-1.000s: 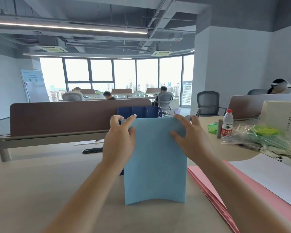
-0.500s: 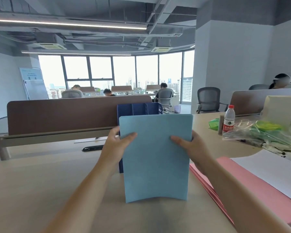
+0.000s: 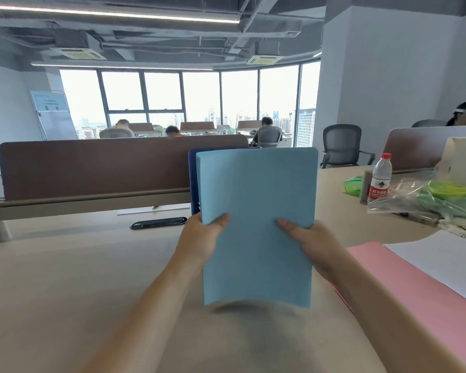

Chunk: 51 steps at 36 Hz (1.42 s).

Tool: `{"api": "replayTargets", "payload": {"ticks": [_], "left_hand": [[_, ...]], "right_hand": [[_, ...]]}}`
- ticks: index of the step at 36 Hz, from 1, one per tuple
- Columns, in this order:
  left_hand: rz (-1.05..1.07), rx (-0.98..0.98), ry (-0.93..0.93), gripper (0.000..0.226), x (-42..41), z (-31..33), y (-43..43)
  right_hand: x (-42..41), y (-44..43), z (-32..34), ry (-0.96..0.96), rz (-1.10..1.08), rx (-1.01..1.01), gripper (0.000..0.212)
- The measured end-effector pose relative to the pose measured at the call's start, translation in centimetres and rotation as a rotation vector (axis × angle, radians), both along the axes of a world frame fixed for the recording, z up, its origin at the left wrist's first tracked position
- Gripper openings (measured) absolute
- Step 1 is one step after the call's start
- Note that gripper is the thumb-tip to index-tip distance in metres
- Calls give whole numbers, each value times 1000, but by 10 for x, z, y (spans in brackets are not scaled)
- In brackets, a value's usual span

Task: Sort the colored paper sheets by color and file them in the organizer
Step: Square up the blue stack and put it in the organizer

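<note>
Blue paper sheets [image 3: 256, 224] stand upright as a squared stack, lifted just clear of the table [image 3: 65, 292], where a second ago their bottom edge rested on it. The left hand [image 3: 199, 238] pinches the left edge and the right hand [image 3: 312, 246] the right, thumbs on the front and fingers hidden behind; both hands have slid down from the top corners to the lower half. The raised stack now covers most of the dark blue organizer [image 3: 193, 181], which shows only at its 10 o'clock. Pink sheets [image 3: 414, 286] lie at 4 o'clock under a white sheet [image 3: 447, 259], and a water bottle [image 3: 379, 179] stands at 2 o'clock.
</note>
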<state>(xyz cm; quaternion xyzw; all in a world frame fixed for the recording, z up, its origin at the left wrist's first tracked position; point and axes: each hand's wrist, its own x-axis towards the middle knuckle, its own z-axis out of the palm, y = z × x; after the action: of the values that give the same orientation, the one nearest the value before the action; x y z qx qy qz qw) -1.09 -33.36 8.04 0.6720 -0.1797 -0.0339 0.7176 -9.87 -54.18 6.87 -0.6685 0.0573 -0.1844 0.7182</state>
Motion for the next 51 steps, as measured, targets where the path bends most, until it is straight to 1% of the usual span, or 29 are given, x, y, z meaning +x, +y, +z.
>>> {"api": "replayTargets", "payload": {"ticks": [1, 3, 5, 8, 10, 12, 17, 19, 21, 22, 24, 26, 28, 30, 32, 35, 40, 44, 51], "left_hand": [[25, -12, 16, 8, -1, -3, -3], [35, -34, 63, 11, -3, -12, -6], [16, -74, 110, 16, -3, -17, -4], [-144, -117, 147, 25, 2, -18, 2], [-253, -100, 175, 24, 1, -18, 6], [-281, -68, 182, 27, 0, -21, 5], [-125, -130, 141, 33, 4, -17, -1], [-115, -142, 139, 27, 3, -22, -3], [-104, -117, 162, 15, -2, -32, -6], [-102, -103, 168, 13, -6, -37, -8], [-92, -87, 155, 14, -10, -42, -11], [-55, -83, 136, 9, -10, -38, -13], [-6, -122, 137, 7, -9, -34, -15], [32, -164, 129, 8, -8, -36, -19], [59, -146, 120, 7, -9, -42, -24], [55, -117, 121, 6, -5, -47, -29], [84, -86, 83, 13, 11, -52, -40], [165, -94, 97, 7, 17, -55, -43], [102, -41, 123, 13, 2, -42, -31]], "right_hand": [[1, 0, -3, 10, -11, -22, 32], [-1, 0, -14, 49, 5, -47, 35], [-5, -2, -24, 86, 69, 18, 40], [-10, -5, -28, 96, 136, 141, 36], [-8, -6, -29, 94, 152, 178, 36], [-5, -5, -28, 91, 132, 182, 34], [4, -4, -20, 38, 28, 81, 27], [5, -6, -24, 31, 5, 43, 26], [4, -6, -35, 68, 5, 71, 28], [4, -6, -40, 90, 5, 96, 29], [3, -4, -44, 117, 4, 105, 27], [3, -6, -40, 102, -3, 75, 25], [5, -10, -35, 69, -12, 27, 23], [8, -13, -38, 53, -27, -24, 24], [12, -13, -51, 95, -59, -37, 25], [18, -15, -69, 158, -101, -2, 22], [40, -23, -72, 150, -93, 30, 25], [47, -24, -73, 145, -88, 18, 34], [31, -24, -62, 144, -85, 11, 25]]}}
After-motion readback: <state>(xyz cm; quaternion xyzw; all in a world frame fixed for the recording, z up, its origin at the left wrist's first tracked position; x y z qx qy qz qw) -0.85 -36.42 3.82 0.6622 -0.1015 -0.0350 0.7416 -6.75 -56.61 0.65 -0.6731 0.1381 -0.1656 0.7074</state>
